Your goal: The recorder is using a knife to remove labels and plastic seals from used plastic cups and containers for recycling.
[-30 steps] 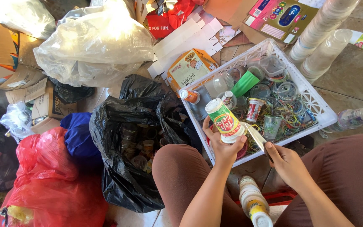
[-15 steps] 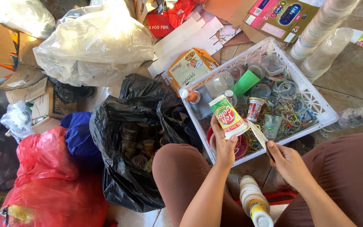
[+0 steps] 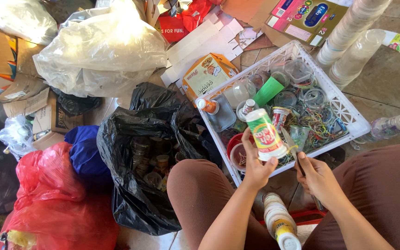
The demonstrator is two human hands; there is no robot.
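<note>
The left hand (image 3: 257, 170) held a small plastic bottle (image 3: 265, 134) with a green and red label and a white cap, its fingers (image 3: 246, 147) wrapped closed around the lower end so that the bottle stood tilted above the near rim of a white plastic crate (image 3: 348, 112). The right hand (image 3: 319, 177) was closed around the handle of a knife (image 3: 290, 143), and the blade pointed up toward the bottle, its tip just beside the label; whether the blade touched the bottle could not be told.

The crate sat on the floor just beyond the person's knees and held clear plastic cups, a green cup (image 3: 270, 90), a small bottle with an orange cap (image 3: 208, 106), loose rings and lids. A red bowl (image 3: 235, 142) lay in its near corner.

To the left of the crate an open black rubbish bag (image 3: 140, 185) stood against the left knee, with small cups and containers inside. Beside it lay a red plastic bag (image 3: 52, 203) and a blue bag (image 3: 86, 155), and further back a large clear plastic bag (image 3: 100, 51) rested among flattened cardboard boxes (image 3: 28, 99).

Stacks of clear cups (image 3: 357, 41) lay beyond the far right corner of the crate, and a clear plastic bottle (image 3: 387, 127) lay on its side just right of it. Another stack of small bottles (image 3: 278, 220) lay between the person's legs.
</note>
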